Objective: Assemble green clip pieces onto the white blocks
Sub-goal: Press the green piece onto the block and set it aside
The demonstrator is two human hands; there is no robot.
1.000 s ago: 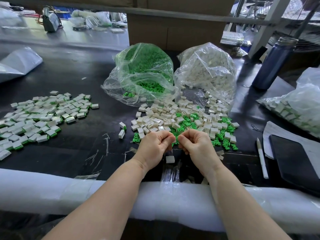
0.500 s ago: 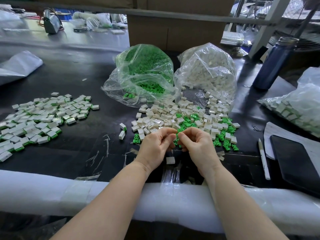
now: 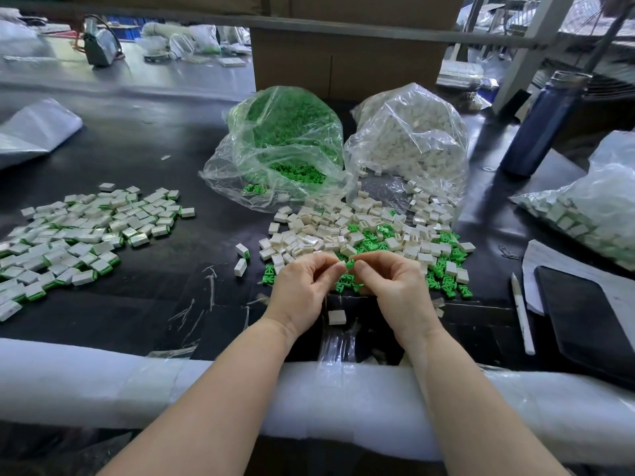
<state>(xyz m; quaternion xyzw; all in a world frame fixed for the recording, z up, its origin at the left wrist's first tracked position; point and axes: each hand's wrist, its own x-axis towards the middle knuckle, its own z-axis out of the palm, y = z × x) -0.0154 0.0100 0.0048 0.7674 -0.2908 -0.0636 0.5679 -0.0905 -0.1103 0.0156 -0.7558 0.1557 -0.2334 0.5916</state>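
Note:
My left hand (image 3: 302, 286) and my right hand (image 3: 395, 286) meet fingertip to fingertip low over the black table. My right fingers pinch a small green clip (image 3: 349, 265). My left fingers are curled round a white block that they almost wholly hide, and it sits against the clip. Just beyond the hands lies a mixed pile of loose white blocks (image 3: 323, 231) and green clips (image 3: 446, 283). One single white block (image 3: 336, 317) lies between my wrists. A spread of finished blocks with green edges (image 3: 86, 235) covers the left side.
An open bag of green clips (image 3: 285, 149) and a bag of white blocks (image 3: 409, 139) stand behind the pile. A blue bottle (image 3: 546, 121), another bag (image 3: 591, 207), a pen (image 3: 522, 314) and a dark tablet (image 3: 584, 310) are on the right. A white padded edge (image 3: 137, 383) runs along the front.
Both hands have shifted slightly forward toward the pile. The green clip now shows between the fingertips.

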